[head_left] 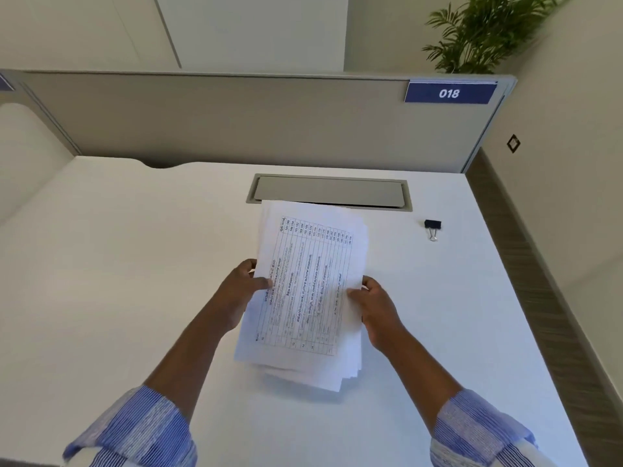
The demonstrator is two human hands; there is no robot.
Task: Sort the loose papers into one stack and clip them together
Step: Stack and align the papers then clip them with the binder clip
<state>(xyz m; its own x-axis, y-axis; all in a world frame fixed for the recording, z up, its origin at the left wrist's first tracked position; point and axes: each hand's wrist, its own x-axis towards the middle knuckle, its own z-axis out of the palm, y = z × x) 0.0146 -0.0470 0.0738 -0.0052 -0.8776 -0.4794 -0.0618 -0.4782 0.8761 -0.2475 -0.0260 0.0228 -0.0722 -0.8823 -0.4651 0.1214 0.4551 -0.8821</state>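
A stack of white papers (308, 281) with a printed table on the top sheet is held above the white desk (118, 264). The sheets are unevenly aligned, with edges fanning out at the near right corner. My left hand (241, 291) grips the stack's left edge, thumb on top. On the opposite edge my right hand (376, 308) grips the stack, thumb also on top. A black binder clip (433, 227) with silver handles lies on the desk to the far right, apart from both hands.
A grey cable-tray lid (328, 192) is set into the desk just beyond the papers. A grey partition (236, 123) with a blue "018" label (450, 93) runs along the back. The desk's right edge meets a wall; a plant (485, 32) stands behind.
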